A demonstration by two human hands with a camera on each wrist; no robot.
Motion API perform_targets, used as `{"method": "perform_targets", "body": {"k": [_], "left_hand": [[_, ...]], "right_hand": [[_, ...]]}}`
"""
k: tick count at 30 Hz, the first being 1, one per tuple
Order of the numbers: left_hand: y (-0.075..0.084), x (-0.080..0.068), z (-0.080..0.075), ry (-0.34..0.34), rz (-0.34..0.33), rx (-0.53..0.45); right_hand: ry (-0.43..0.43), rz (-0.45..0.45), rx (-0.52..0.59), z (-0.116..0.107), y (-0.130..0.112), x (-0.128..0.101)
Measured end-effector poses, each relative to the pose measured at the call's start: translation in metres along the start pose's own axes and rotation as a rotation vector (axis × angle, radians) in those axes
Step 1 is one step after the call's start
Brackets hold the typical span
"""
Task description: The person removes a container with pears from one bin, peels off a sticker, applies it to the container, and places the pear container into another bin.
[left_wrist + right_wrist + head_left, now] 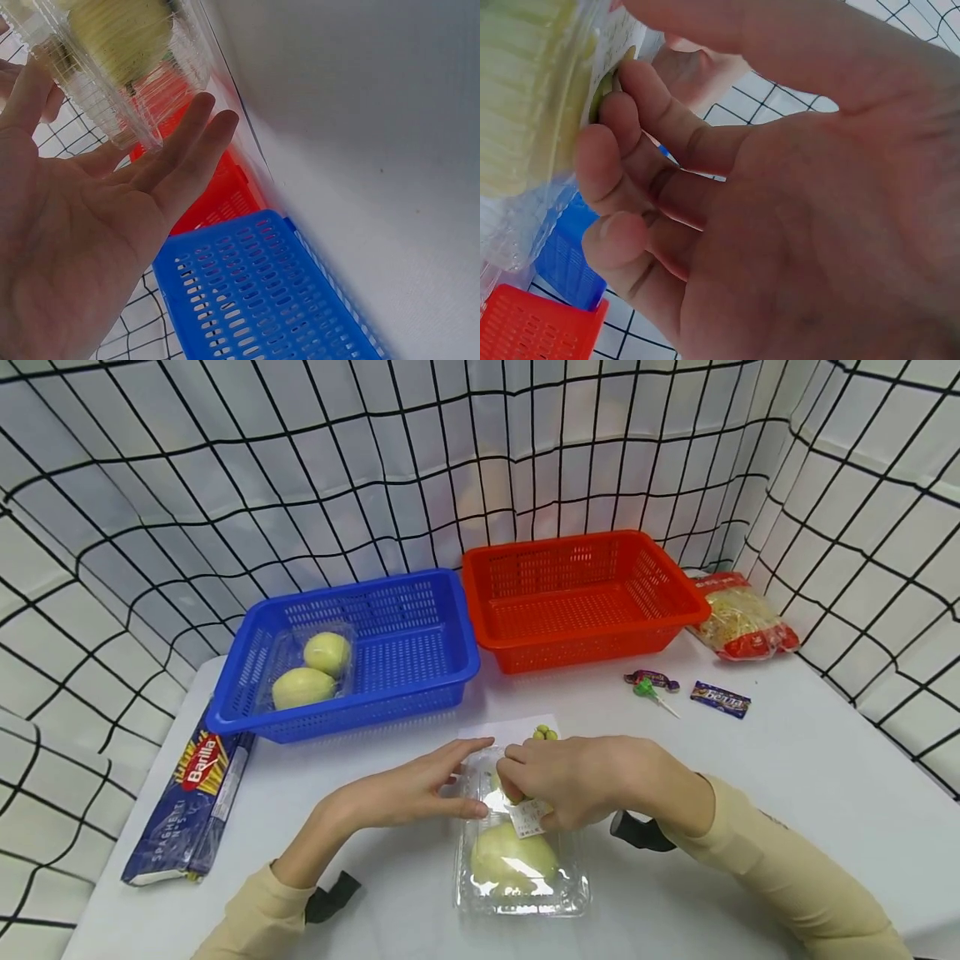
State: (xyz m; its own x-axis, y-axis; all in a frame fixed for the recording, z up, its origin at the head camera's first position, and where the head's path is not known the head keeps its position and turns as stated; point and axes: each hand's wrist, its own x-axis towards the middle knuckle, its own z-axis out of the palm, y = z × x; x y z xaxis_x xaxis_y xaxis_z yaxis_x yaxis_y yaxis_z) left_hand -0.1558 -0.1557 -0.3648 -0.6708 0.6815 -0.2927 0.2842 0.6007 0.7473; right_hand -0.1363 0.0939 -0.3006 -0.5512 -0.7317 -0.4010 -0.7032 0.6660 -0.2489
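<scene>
The left hand (82,225) is lying open, its straight fingertips (217,124) touching a clear clamshell pack (112,67); beyond the fingers, red basket (214,195) and blue basket (262,300) are showing.

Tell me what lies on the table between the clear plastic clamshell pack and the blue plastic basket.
In the head view, a white paper slip with small green pieces lies between the clear clamshell pack and the blue basket.

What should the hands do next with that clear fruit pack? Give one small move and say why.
Probably lift the clear fruit pack off the table: the right hand curls over its top, the left hand steadies its side with straight fingers, and it sits flat.
</scene>
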Motion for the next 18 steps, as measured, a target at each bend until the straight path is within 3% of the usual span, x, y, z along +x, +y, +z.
{"method": "perform_targets", "body": {"k": [8,14,18], "left_hand": [[-0.0015,0.0001,0.0006,0.005,0.008,0.015],[-0.0013,0.0002,0.001,0.017,0.014,0.046],[0.0,-0.0013,-0.0003,0.038,0.026,0.109]], "right_hand": [[-0.036,-0.014,0.045,-0.0024,0.0011,-0.0028],[-0.081,-0.084,-0.02,-0.0016,-0.0034,-0.0043],[-0.114,-0.11,0.041,-0.0079,0.0049,-0.0104]]}}
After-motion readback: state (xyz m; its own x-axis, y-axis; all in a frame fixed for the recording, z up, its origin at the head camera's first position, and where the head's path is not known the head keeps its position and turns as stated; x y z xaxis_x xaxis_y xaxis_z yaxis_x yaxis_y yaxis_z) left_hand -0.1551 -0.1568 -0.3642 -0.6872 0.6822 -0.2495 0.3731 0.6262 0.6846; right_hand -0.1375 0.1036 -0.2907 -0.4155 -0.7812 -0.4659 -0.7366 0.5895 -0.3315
